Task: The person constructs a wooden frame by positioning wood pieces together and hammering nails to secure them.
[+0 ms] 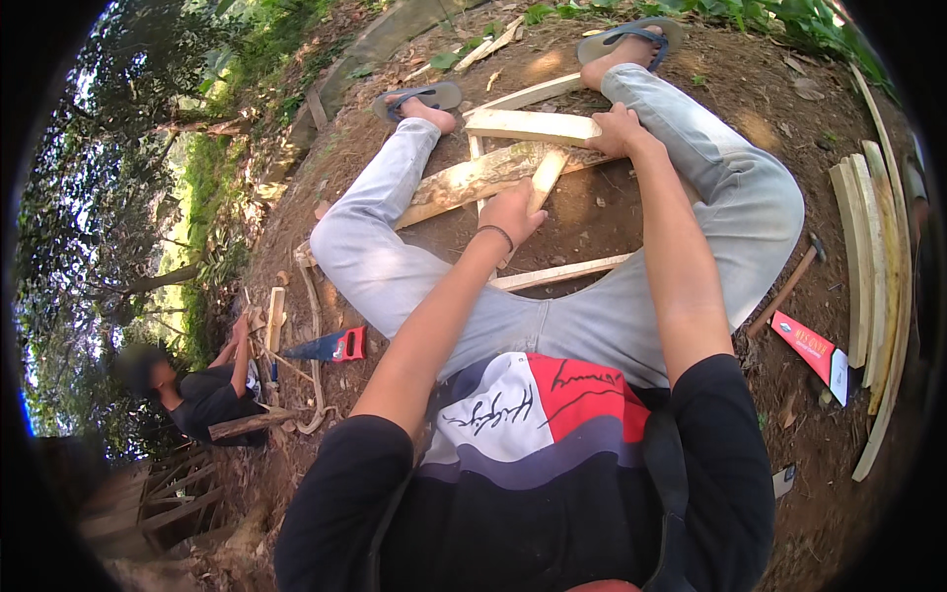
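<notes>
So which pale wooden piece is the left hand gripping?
The short narrow pale wood strip standing angled in the left hand; the right hand holds the broader flat plank.

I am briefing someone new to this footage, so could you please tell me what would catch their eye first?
In the middle, the left hand grips a short pale wood strip, while the right hand rests on a wood slat above a rough plank on the dirt. At lower left, a hand saw with a red handle lies near another seated person.
</notes>
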Motion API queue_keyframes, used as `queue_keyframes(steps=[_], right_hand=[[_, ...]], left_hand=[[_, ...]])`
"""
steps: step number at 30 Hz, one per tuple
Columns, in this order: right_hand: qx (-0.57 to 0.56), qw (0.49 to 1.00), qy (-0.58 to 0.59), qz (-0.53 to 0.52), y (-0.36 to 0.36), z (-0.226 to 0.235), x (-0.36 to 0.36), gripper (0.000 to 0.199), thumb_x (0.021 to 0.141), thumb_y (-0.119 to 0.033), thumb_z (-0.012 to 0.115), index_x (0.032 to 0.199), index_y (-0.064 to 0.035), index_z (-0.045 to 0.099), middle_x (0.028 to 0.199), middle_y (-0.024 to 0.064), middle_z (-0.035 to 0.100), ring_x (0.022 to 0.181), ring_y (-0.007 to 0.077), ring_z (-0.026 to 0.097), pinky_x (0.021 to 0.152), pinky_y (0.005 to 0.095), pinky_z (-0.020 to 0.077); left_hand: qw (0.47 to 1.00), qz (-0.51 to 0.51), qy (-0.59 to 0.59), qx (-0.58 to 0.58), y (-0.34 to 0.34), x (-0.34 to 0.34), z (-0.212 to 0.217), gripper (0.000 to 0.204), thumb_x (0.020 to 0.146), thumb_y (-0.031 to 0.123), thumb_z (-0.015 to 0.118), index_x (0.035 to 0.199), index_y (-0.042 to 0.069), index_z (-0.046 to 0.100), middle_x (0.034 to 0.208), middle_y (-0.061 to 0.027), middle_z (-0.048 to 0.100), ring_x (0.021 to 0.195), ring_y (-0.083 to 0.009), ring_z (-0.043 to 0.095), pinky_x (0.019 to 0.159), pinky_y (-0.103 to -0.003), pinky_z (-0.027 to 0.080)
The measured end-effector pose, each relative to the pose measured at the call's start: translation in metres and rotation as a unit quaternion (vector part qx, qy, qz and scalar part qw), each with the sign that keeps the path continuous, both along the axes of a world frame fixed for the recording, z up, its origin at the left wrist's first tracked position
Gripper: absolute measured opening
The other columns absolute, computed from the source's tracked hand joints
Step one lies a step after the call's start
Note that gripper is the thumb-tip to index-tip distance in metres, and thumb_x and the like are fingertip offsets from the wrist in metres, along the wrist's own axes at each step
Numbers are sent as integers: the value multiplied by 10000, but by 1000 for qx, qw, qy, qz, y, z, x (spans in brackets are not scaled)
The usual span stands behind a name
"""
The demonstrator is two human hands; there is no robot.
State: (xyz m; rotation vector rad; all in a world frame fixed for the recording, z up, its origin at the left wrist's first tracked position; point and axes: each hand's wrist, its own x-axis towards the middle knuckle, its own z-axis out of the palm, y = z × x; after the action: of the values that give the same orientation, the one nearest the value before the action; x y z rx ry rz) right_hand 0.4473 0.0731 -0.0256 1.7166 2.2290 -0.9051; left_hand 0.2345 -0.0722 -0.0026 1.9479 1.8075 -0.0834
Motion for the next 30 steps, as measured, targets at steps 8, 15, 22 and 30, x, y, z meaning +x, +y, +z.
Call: queue_keyframes(steps=[8, 15, 22, 30], right_hand=[[17, 999, 32, -2, 5, -25, -5, 503, 851, -441, 589, 1227, -108, 553, 1311, 293, 377, 1205, 447, 395, 1028, 453, 342], [-37, 998, 44, -5, 9, -9, -3, 588, 793, -482, 641, 1275, -159, 546, 1290, 287, 426, 1239, 420, 390, 1049, 436, 327], [-31, 998, 48, -15, 11, -18, 3, 644, 776, -494, 654, 1314, -167, 519, 1315, 255, 429, 1231, 406, 405, 1049, 425, 330], [-32, 998, 54, -16, 10, -18, 3, 606, 788, -468, 644, 1305, -174, 528, 1274, 222, 454, 1215, 380, 407, 1057, 407, 311]], left_hand=[[1000, 25, -10, -2, -2, 2, -5, 593, 743, 330, 707, 1230, 65, 497, 1019, -199, 633, 956, -343, 612, 812, -432, 492], [998, 43, -44, 3, 8, -10, -10, 645, 736, 344, 713, 1267, 50, 498, 1058, -182, 634, 972, -344, 605, 846, -418, 478], [995, 20, -83, 44, 9, -12, -22, 628, 723, 352, 721, 1237, 48, 526, 1071, -174, 633, 974, -335, 606, 851, -408, 477], [994, 72, -80, 9, 8, -3, -21, 606, 749, 309, 712, 1255, 76, 471, 1097, -160, 603, 1006, -329, 589, 846, -426, 479]])
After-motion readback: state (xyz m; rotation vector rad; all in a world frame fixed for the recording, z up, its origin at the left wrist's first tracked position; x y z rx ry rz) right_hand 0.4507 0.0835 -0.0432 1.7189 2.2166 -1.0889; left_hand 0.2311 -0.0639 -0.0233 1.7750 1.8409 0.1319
